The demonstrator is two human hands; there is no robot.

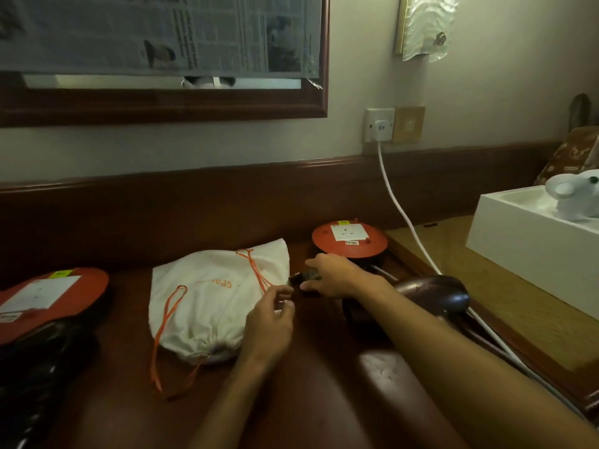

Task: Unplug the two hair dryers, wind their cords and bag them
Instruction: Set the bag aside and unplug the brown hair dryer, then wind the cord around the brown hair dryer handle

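A white drawstring bag [214, 299] with orange cords lies full and cinched on the dark wooden desk. My right hand [334, 275] reaches past it and grips a black plug [306, 277] just in front of an orange extension reel [350, 239]. A dark hair dryer [434, 291] lies under my right forearm, partly hidden. My left hand [270, 322] hovers beside the bag's right edge, fingers loosely curled, holding nothing that I can make out. A second orange reel [48, 294] sits at the far left with a dark object in front of it.
A white cable [400, 207] runs from the wall socket [379, 124] down along the desk's right side. A white box [525, 241] with a white toy animal stands on the right. A framed mirror covered with newspaper hangs above the desk.
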